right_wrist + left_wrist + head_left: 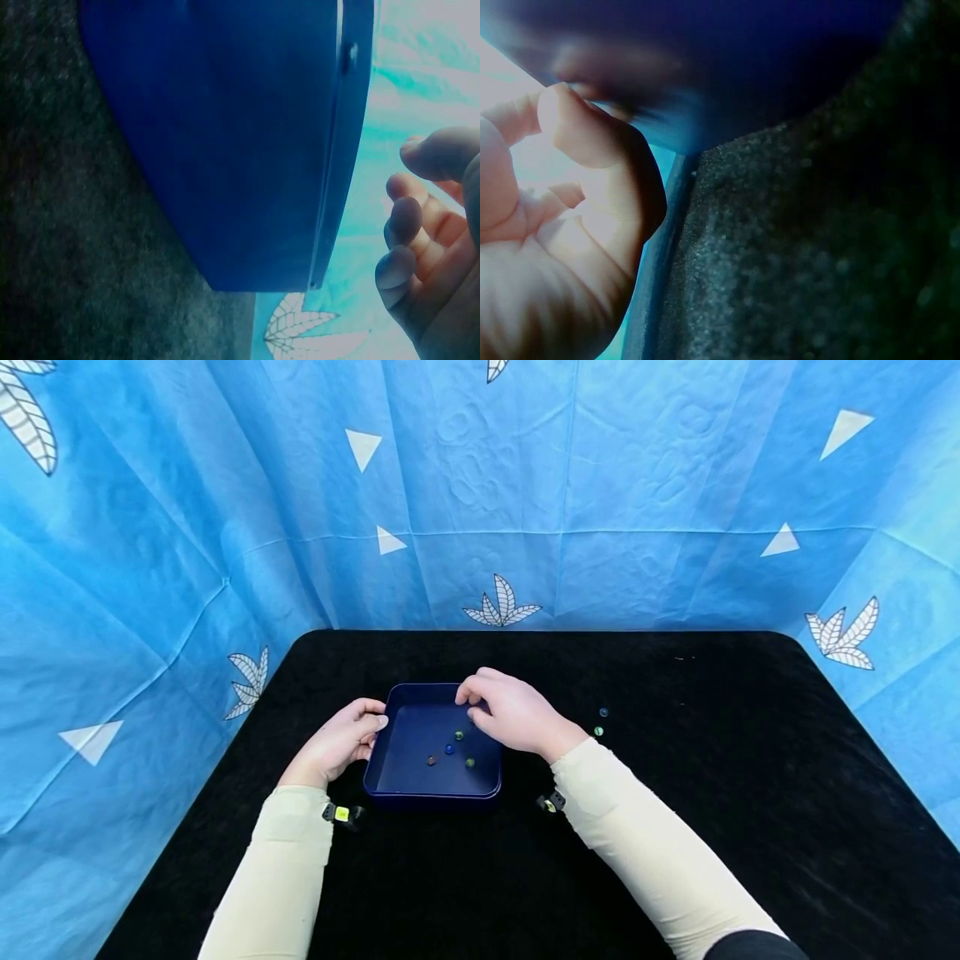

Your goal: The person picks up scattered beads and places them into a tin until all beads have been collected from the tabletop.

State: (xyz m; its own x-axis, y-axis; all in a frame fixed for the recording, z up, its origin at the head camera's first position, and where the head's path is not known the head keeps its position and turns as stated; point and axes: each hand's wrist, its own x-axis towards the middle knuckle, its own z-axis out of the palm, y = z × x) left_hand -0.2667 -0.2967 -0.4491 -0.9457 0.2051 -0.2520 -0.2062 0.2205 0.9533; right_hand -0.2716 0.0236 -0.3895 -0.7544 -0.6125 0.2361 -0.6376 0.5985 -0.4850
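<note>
Marbles (449, 749) are lying inside the blue tray (408, 722).
Left grip (340, 744) is pinching its left edge; right grip (516, 712), relaxed and unclosed, is hovering above its far-right corner.

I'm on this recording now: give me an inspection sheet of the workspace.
Surface: black cloth-covered table
Job's things: dark blue rectangular tray holding at least four small glassy marbles; small blue glassy marble and green glassy marble right of it
Clutter: tiny white flecks, far right
Hands: left hand grips tray's left rim; right hand above tray, fingers bent, nothing visible held
Cables: nothing seen
Surroundings: blue fabric curtains, white triangle and leaf prints
</note>
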